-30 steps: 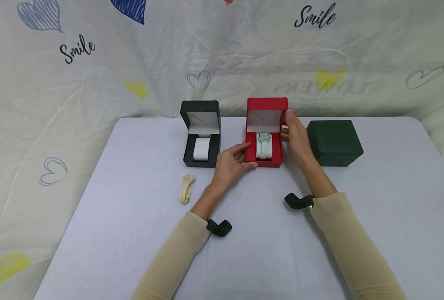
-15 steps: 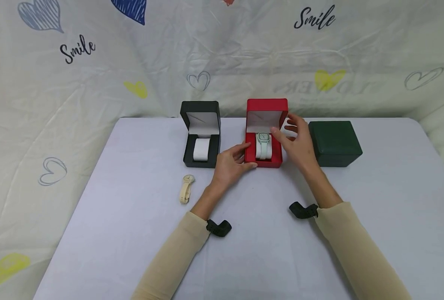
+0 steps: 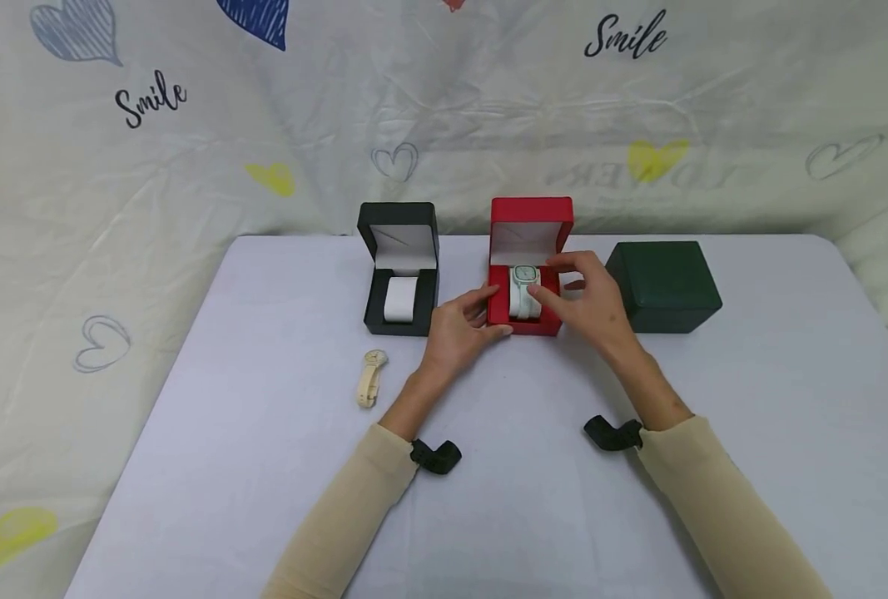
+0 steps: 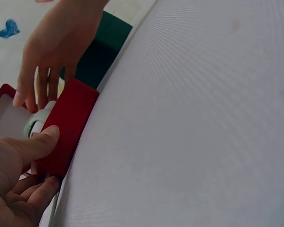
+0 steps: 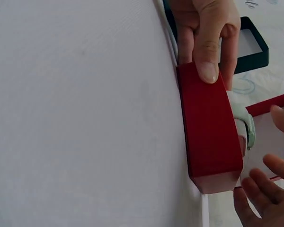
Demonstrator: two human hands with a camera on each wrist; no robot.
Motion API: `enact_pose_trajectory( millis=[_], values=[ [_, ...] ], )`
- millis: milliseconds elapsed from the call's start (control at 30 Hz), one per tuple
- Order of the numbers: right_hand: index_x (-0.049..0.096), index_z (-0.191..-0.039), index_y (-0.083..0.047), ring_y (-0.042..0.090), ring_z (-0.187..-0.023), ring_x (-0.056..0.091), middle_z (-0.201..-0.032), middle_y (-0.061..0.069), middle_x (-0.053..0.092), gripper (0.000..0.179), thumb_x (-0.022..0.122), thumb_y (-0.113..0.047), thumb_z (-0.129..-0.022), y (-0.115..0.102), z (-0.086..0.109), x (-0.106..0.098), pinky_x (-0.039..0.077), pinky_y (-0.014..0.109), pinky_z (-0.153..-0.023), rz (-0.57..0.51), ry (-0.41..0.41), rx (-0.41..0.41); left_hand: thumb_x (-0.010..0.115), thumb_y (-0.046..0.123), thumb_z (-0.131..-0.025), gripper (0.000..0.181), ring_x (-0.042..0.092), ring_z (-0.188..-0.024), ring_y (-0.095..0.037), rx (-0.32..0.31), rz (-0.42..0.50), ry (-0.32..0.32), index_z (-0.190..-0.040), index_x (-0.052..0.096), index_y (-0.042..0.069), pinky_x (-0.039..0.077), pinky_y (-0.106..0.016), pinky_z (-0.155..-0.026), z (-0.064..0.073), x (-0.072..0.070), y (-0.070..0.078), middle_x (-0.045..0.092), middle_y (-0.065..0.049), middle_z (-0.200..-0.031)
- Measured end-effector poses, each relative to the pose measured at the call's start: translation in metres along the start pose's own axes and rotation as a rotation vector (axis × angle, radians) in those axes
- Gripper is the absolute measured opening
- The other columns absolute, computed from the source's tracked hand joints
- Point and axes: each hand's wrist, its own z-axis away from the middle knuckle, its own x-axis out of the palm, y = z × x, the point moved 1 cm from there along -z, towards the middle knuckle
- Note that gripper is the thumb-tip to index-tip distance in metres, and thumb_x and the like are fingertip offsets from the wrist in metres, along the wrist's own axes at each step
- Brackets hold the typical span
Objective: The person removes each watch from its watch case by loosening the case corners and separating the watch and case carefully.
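A red watch box (image 3: 524,329) stands with its lid raised at the back of the table. Inside it, a pale mint wristwatch (image 3: 524,274) is wrapped round a white cushion. My left hand (image 3: 454,334) holds the box by its left side, thumb pressed on the front wall (image 4: 68,137). Over the box's right side is my right hand (image 3: 597,308), thumb and forefinger spread around the watch. In the right wrist view its fingers (image 5: 265,194) are apart, beside the watch and the lid, with nothing between them.
An open black watch box (image 3: 371,312) with a bare white cushion (image 3: 401,299) stands to the left. A closed dark green box (image 3: 664,287) is at the right. On the table (image 3: 518,499), a cream wristwatch (image 3: 369,381) lies in front of the black box. A printed curtain (image 3: 451,108) hangs behind.
My right hand has left the red box's lid and come down and forward to the watch, its thumb and forefinger spreading. The left hand keeps its hold on the box.
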Motion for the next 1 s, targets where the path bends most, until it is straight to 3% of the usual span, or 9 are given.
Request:
enact_pose_trajectory(
  millis=[167,467,1000],
  values=[
    [0.058,-0.139,-0.001,0.036,-0.126,0.053,-0.136,0.021,0.057,0.061,0.085,-0.019,-0.086,0.0022,-0.0014,0.0005,0.053,0.057,-0.101,0.08,-0.114,-0.053,0.088,0.008,-0.083,0.065,0.066,-0.132,-0.027,-0.007,-0.003,-0.005,-0.144,0.063,0.01,0.059,-0.031,-0.098,-0.0007,0.0015,0.0014,0.06,-0.013,-0.151],
    [0.051,-0.149,-0.004,0.04,-0.132,0.044,-0.145,0.023,0.053,0.076,0.087,-0.02,-0.084,-0.0006,-0.004,0.0029,0.054,0.06,-0.104,0.144,-0.242,-0.045,0.089,0.008,-0.082,0.065,0.067,-0.13,-0.026,0.003,0.012,0.0,-0.142,0.065,0.009,0.059,-0.032,-0.097,0.0008,-0.0001,0.0006,0.062,-0.013,-0.148],
    [0.052,-0.145,-0.007,0.037,-0.126,0.052,-0.142,0.02,0.056,0.077,0.09,-0.019,-0.079,-0.0044,-0.007,0.0013,0.057,0.058,-0.101,0.193,-0.254,-0.071,0.089,0.008,-0.081,0.066,0.066,-0.131,-0.028,-0.011,0.017,-0.002,-0.142,0.065,0.01,0.059,-0.034,-0.097,0.0018,-0.0013,0.0014,0.062,-0.013,-0.149]
  ],
)
